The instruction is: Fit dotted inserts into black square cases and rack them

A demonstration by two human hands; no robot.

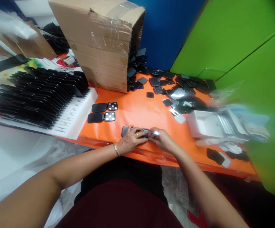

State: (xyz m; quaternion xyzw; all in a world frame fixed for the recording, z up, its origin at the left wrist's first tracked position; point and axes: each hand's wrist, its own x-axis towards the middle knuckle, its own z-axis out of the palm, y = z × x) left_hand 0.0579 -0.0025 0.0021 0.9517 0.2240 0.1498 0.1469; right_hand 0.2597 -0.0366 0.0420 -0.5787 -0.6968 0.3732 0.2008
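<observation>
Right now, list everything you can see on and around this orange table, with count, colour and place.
orange table: one, orange, centre.
cardboard box: one, brown, taped, lying on its side at the back.
loose dark parts: many, black and grey, spilling from the box to the right.
white rack: one, white, left, holding rows of black plates.
paired pieces: two, black with square camera ends, beside the rack.
white tray: one, white, right.
green panel: green, right.
blue panel: blue, back.
small dark part: one, black, front edge, under both hands.
left hand: ring and bangle, on the part.
right hand: fingers pinching something small and shiny.
</observation>
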